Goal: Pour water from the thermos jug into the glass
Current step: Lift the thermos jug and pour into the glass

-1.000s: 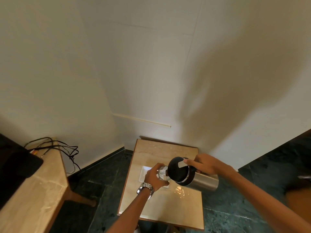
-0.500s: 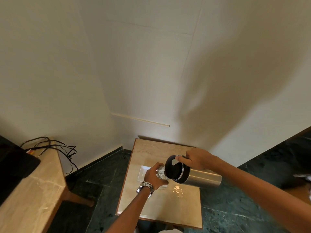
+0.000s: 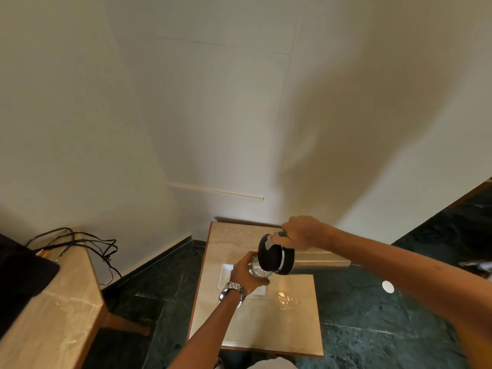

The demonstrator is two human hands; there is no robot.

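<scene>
Table (image 3: 255, 326) front prob. free

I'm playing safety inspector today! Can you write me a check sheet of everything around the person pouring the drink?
Surface: small marble-topped table with a bright light reflection.
Job's things: thermos jug tipped nearly flat, its black top at the glass; water level too small to tell.
Clutter: white tray under the glass area.
Hands: left hand wrapped around the glass, wristwatch on that wrist; right hand gripping the jug near its top.
Cables: black cables tangled on the side counter and hanging down the wall.
Surroundings: pale walls, dark green floor, a dark object on the counter.
</scene>
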